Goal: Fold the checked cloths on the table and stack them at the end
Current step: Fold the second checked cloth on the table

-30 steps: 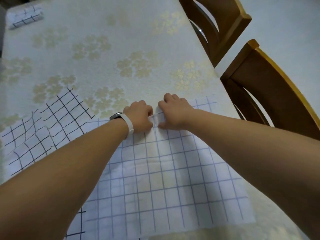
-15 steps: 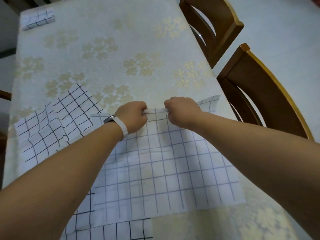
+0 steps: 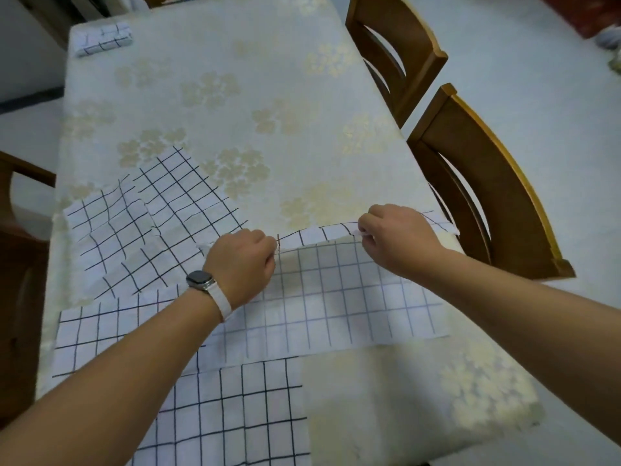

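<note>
— What are the hands doing?

— The left hand (image 3: 240, 264) and right hand (image 3: 393, 238) each pinch the far edge of the top checked cloth (image 3: 336, 297), lifting it off the worktop (image 3: 268, 79).

— How should the fold go?

— I'd draw that edge level toward the near edge, matching corners. A folded cloth (image 3: 101, 38) waits at the far left corner.

You have no readable text, labels, brands or numbers before you. Your wristwatch (image 3: 200, 280) shows a dark, blank face, and the checked cloths (image 3: 336, 297) carry only grid lines.
</note>
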Available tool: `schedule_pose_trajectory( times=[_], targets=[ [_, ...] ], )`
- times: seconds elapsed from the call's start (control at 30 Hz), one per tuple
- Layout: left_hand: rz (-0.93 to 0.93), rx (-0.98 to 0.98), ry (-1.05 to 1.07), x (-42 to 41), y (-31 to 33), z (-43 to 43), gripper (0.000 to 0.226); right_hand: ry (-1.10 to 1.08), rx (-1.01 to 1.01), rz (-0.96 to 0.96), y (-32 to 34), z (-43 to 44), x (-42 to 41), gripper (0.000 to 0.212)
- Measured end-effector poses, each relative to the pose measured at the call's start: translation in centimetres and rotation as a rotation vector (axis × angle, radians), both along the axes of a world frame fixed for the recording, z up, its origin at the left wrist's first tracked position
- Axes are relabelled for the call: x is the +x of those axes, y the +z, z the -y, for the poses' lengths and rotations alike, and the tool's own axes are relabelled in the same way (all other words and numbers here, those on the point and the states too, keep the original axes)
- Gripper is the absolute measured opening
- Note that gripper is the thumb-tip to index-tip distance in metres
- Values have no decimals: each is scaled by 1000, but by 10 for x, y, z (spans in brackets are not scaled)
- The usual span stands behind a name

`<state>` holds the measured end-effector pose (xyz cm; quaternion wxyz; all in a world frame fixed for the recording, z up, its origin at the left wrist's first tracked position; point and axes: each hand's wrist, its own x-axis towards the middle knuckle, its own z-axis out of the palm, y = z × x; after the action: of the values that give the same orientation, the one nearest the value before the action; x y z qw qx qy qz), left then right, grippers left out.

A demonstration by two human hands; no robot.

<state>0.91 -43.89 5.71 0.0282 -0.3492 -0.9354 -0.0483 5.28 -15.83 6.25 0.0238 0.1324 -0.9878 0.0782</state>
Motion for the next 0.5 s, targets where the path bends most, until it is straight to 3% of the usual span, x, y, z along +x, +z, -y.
schedule_pose_trajectory(
  times=[0.23, 0.5],
  targets=[
    [62, 24, 27, 61, -8, 20, 12, 47, -32, -74, -11, 20, 72, 5],
    [160, -52, 29, 104, -35, 38, 20, 67, 37, 32, -55, 25, 125, 11]
  ],
)
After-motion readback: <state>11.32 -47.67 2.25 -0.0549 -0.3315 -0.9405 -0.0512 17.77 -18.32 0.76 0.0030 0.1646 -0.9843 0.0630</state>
